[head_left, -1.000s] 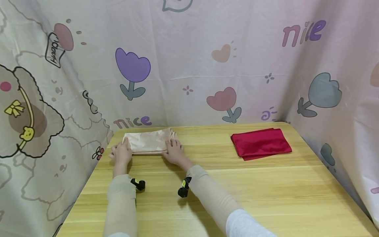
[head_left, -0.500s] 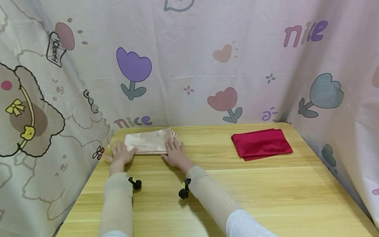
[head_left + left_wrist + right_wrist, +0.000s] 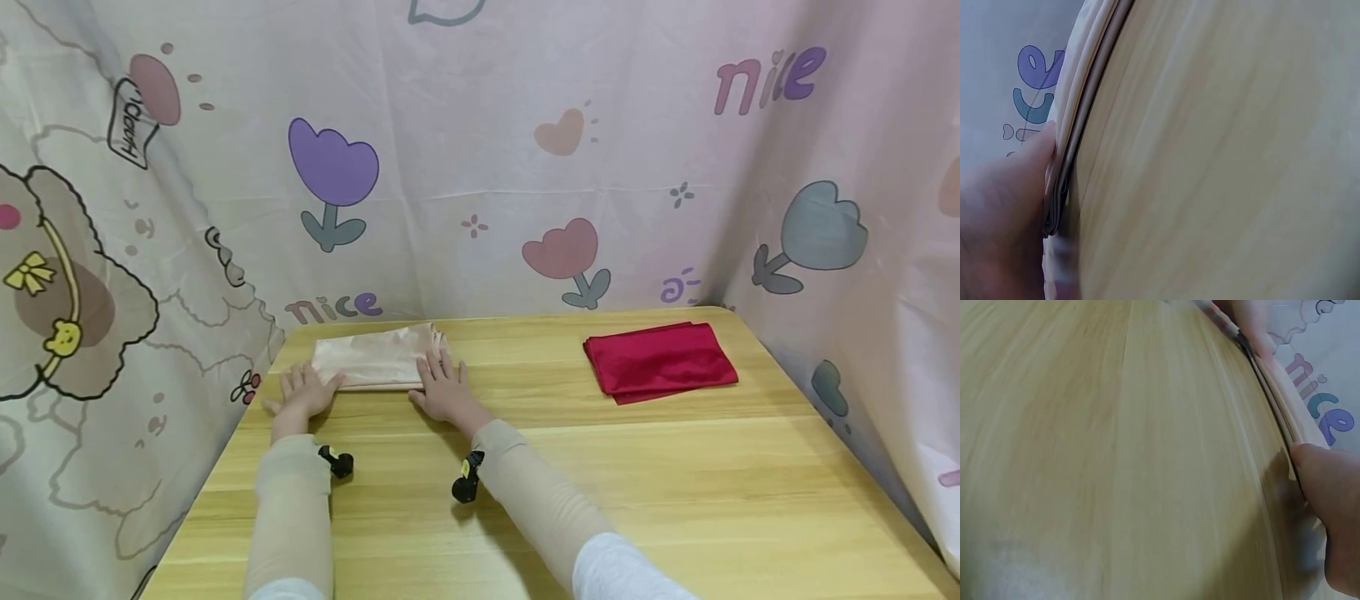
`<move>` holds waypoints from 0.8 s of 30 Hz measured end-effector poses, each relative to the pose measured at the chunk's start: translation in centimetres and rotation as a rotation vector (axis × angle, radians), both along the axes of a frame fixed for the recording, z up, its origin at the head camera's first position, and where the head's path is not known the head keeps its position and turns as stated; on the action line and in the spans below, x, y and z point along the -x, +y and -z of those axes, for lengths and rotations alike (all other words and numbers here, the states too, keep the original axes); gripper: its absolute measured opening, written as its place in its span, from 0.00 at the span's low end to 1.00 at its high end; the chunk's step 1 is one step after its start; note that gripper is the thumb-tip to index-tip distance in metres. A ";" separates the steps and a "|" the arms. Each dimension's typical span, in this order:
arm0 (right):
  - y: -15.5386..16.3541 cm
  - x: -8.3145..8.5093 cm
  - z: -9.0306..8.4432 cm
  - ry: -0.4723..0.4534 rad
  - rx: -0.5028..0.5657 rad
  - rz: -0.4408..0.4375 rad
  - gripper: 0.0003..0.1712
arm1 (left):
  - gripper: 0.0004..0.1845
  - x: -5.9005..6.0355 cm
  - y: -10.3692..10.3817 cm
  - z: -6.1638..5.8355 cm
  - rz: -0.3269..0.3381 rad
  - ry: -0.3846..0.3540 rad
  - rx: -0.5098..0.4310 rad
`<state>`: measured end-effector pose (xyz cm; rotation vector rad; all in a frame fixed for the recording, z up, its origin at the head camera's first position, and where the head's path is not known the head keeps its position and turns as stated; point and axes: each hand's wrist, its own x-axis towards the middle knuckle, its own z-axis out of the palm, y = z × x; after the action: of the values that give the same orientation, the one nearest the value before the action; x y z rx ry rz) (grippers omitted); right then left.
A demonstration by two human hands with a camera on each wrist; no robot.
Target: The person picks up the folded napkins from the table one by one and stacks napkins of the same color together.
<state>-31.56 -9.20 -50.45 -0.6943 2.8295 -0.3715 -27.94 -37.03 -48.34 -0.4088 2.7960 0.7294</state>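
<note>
A folded cream satin cloth (image 3: 375, 358) lies flat at the back left of the wooden table. My left hand (image 3: 303, 393) is at its left front corner, fingers straight and spread, thumb touching the cloth's edge. At the right end my right hand (image 3: 444, 390) rests with straight fingers on the cloth. In the left wrist view the stacked layers of the cloth (image 3: 1085, 81) show edge-on beside the left thumb (image 3: 1038, 147). The right wrist view has the right thumb (image 3: 1310, 456) against the cloth's front fold (image 3: 1285, 400).
A folded red satin cloth (image 3: 660, 362) lies at the back right of the table (image 3: 600, 475). Printed curtains (image 3: 450, 167) hang close along the table's back and both sides. A small black camera sits on each wrist.
My left hand has loosened from the cloth's left end, straightened its fingers and shifted slightly left and toward me. My right hand's fingers have straightened on the cloth. The red cloth stays put.
</note>
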 end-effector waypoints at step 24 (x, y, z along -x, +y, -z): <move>3.4 -1.3 -1.1 0.094 0.003 -0.060 0.43 | 0.53 -2.1 -0.3 -0.3 0.001 0.066 -0.010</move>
<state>-30.23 -5.84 -49.30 -0.8159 2.8881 -0.3415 -25.84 -37.37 -48.04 -0.3890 2.8519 0.7701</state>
